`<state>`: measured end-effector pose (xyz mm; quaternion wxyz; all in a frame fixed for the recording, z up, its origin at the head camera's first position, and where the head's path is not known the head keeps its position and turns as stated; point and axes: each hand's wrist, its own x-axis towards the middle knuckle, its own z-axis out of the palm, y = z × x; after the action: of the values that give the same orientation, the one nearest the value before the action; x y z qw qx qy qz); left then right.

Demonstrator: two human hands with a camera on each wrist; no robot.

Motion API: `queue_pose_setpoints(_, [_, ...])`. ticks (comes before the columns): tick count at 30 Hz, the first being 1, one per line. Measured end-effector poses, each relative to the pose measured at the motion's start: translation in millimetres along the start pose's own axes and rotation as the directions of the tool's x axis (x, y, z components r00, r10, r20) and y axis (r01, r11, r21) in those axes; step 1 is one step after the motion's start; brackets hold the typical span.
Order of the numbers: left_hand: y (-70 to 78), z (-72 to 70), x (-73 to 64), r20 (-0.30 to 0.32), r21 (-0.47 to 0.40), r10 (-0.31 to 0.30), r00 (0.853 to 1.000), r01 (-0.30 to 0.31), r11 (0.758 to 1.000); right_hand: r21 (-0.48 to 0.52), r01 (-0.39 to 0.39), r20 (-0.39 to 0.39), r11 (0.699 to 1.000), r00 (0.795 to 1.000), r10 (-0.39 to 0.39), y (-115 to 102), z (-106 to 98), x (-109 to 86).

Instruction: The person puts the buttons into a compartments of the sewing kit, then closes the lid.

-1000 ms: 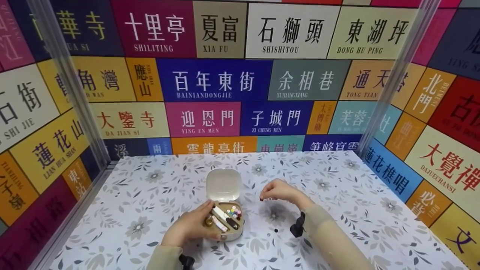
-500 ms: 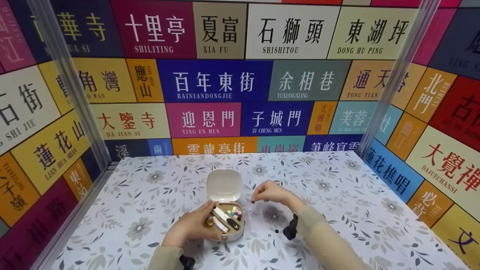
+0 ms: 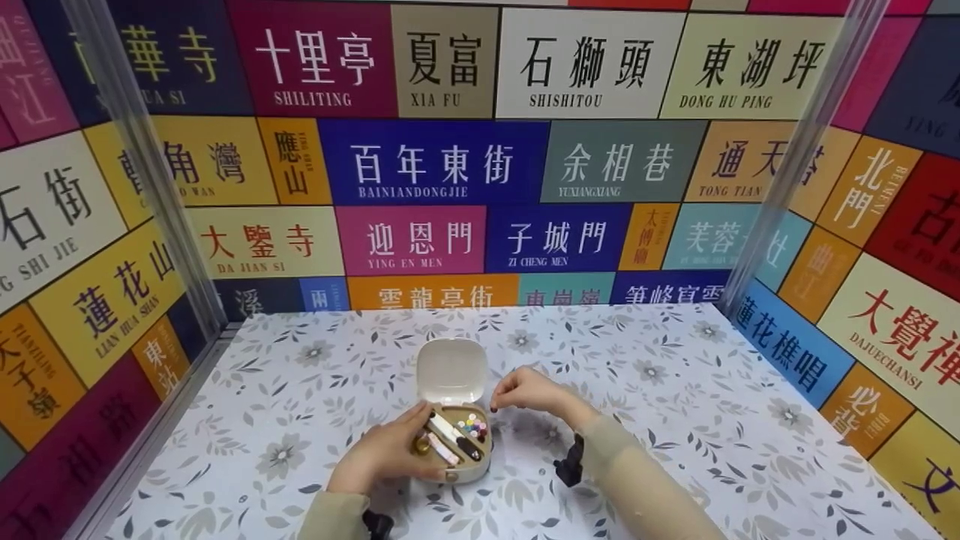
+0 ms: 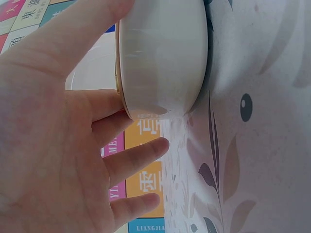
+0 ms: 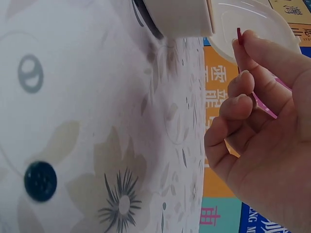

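A small cream sewing box (image 3: 474, 474) stands on the table, its lid (image 3: 451, 373) raised at the back. Several coloured buttons (image 3: 471, 424) fill its right compartment. A white tool with a dark end (image 3: 454, 435) lies across the middle, beside a pale pink-and-white piece (image 3: 442, 450). My left hand (image 3: 384, 452) grips the box from the left between thumb and index finger, the other fingers apart in the left wrist view. Between thumb and index fingertip, my right hand (image 3: 534, 394) pinches a small dark red button (image 5: 239, 36), close to the box's right rim.
A dark button (image 5: 40, 181) lies on the floral tablecloth (image 3: 637, 435), near the right wrist. Printed sign walls (image 3: 442, 161) enclose the table at the back and both sides. Clear corner posts (image 3: 780, 165) rise at the back corners.
My right hand has moved left, bringing the red button up to the box's right edge. My left hand and the box have stayed in place.
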<state>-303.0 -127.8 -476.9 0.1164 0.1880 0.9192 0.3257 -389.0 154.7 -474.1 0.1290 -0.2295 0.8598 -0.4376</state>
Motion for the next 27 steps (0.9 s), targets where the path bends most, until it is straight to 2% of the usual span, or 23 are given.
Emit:
queue_pose_setpoints(5, [-0.8, -0.2, -0.3, -0.013, 0.021, 0.025, 1.000, -0.025, 0.999, 0.013, 0.012, -0.015, 1.000, 1.000, -0.012, -3, 7, 2.6])
queue_pose_setpoints(21, [0.7, -0.1, -0.4, -0.019, 0.031, 0.005, 1.000, -0.004, 0.999, 0.025, 0.019, -0.053, 1.000, 0.998, -0.018, -4, 25, 13.0])
queue_pose_setpoints(27, [-1.2, 0.5, 0.1, -0.016, 0.033, 0.009, 1.000, -0.009, 0.999, 0.057, 0.046, -0.072, 0.997, 0.997, -0.042, -14, 33, 7.3])
